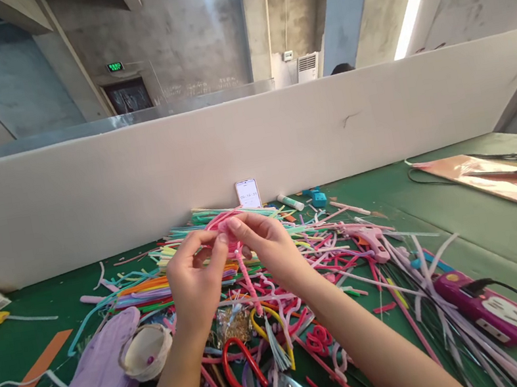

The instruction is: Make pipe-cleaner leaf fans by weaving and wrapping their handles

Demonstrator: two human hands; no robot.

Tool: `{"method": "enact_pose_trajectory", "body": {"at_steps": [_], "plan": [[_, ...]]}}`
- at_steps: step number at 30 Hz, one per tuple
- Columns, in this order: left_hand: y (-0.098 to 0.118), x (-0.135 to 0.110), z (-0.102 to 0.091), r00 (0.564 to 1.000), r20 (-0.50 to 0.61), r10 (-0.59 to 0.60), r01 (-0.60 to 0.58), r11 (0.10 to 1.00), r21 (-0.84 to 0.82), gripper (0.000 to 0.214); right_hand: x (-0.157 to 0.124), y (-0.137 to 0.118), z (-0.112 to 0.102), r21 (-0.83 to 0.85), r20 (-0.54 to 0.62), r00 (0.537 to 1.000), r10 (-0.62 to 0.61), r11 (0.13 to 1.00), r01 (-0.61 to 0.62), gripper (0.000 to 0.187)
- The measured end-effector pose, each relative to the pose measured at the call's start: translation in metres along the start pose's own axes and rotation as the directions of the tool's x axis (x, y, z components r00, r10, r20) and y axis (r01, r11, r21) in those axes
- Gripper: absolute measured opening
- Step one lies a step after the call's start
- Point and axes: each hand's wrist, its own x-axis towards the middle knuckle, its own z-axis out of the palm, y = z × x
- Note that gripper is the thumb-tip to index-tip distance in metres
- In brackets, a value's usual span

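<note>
Both hands meet in the middle of the head view over a pile of pipe cleaners. My left hand (197,274) pinches a pink pipe-cleaner piece (230,225) at its left edge. On the other side, my right hand (266,239) grips the same piece with thumb and fingers. A twisted pink stem (248,282) hangs below the fingers, with a pale tassel (278,350) under its lower end; whether they are joined I cannot tell. Fingers partly cover the piece. Red-handled scissors (227,372) lie beneath, near my left forearm.
A lilac fuzzy shape (92,383) and a small white bowl (147,353) lie at the left. A phone (248,194) leans on the white partition (136,181). To the right are a pink glue gun (372,245) and a purple corded device (489,309).
</note>
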Motion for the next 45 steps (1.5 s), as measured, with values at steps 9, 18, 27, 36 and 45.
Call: {"method": "enact_pose_trajectory", "body": {"at_steps": [9, 18, 27, 36, 45], "plan": [[-0.001, 0.008, -0.008, 0.993, 0.086, -0.080, 0.083, 0.996, -0.026, 0.018, 0.004, -0.006, -0.011, -0.295, 0.019, 0.988, -0.154, 0.943, 0.153, 0.023], [0.003, 0.009, -0.012, 0.988, 0.112, -0.102, 0.099, 0.995, 0.024, 0.015, 0.001, -0.008, -0.012, -0.469, 0.066, 0.976, -0.205, 0.857, 0.212, 0.017], [-0.005, 0.013, -0.019, 0.934, 0.340, -0.105, 0.090, 0.994, 0.059, 0.023, 0.003, -0.018, -0.027, -0.499, 0.186, 0.972, -0.145, 0.838, 0.221, 0.011], [-0.004, 0.012, -0.018, 0.932, 0.353, 0.085, -0.128, 0.987, 0.101, 0.017, 0.001, -0.021, -0.027, -0.510, 0.268, 0.958, -0.098, 0.829, 0.228, 0.008], [-0.007, 0.005, -0.007, 0.937, 0.164, 0.309, -0.339, 0.919, 0.200, 0.017, 0.002, -0.003, -0.012, -0.167, 0.108, 0.994, -0.016, 0.985, 0.034, 0.019]]}}
